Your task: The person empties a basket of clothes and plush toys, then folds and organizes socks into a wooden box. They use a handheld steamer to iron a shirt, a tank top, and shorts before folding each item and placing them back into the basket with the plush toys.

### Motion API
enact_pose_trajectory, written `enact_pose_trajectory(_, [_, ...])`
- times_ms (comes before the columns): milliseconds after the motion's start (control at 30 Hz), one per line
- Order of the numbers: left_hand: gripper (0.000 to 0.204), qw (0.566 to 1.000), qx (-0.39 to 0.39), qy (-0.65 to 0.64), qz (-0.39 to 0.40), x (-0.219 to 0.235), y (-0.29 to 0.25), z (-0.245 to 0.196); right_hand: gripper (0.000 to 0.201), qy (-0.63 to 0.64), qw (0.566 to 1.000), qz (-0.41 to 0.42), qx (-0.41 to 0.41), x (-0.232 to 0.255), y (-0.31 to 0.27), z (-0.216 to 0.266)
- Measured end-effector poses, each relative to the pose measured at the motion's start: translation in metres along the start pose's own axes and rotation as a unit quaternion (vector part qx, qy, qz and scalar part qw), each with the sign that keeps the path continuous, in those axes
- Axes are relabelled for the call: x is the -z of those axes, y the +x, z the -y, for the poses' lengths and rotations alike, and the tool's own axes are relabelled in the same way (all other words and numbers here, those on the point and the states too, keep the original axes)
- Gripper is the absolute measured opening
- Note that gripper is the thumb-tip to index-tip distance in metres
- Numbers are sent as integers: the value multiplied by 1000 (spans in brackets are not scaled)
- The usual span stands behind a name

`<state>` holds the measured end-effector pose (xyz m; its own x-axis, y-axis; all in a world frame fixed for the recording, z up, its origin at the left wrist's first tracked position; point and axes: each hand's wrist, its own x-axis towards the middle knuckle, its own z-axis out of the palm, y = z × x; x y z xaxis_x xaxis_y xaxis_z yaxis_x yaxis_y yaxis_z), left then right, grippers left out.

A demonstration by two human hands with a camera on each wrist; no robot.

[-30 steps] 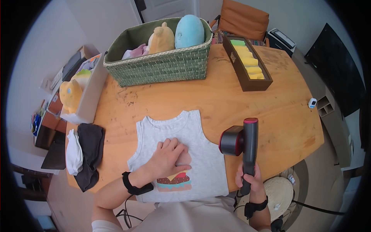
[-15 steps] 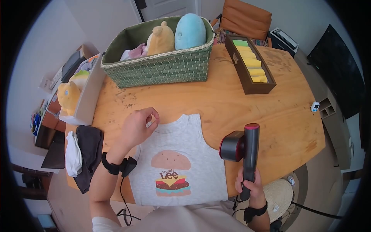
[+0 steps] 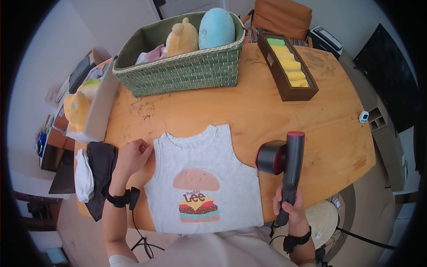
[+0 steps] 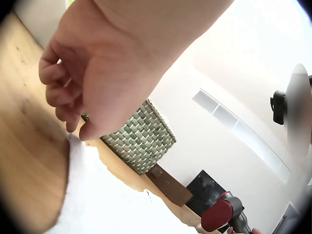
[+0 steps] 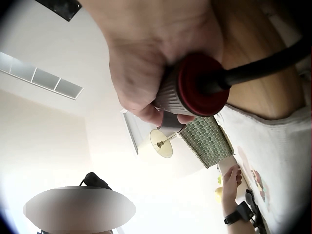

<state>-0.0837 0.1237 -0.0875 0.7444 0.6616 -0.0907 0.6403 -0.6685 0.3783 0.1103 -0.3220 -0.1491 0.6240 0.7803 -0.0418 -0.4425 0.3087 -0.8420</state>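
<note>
A light grey tank top (image 3: 242, 187) with a printed hamburger lies flat near the table's front edge. At its left armhole, my left hand (image 3: 132, 156) hovers with loosely bent fingers. In the left wrist view, the thumb and fingertips (image 4: 72, 124) appear right by the garment's edge, with nothing visible between them. My right hand (image 3: 290, 205) grips the handle of a dark grey and red handheld garment steamer (image 3: 291, 167). Its round head points left, above the table beside the top's right side. A black cord (image 5: 263, 66) leaves the handle's end in the right wrist view.
A green woven basket (image 3: 187, 73) with plush toys stands at the back. Right of it is a brown box (image 3: 296, 94) of yellow and green folded cloths. A white bin (image 3: 101, 107) and folded dark and white clothes (image 3: 103, 167) are at left. A small white device (image 3: 364, 116) sits far right.
My left hand has lifted from the hamburger print, passed over the top's left shoulder and moved left and down beside it. My right hand keeps holding the steamer upright, shifted slightly right.
</note>
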Motion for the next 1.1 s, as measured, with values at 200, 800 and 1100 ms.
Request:
enact_pose_trajectory(200, [20,986,63,-121,96,-3,-46,-17,60,-54,994,-77,-52,-44,39,34])
enact_pose_trajectory(800, [16,984,-49,-166,-47,-39,16,-18,40,-151,986,26,-70,-76,127,7])
enact_pose_trajectory(1100, [21,963,-93,-138,-212,-39,84,-17,46,-263,958,-38,109,-56,189,48])
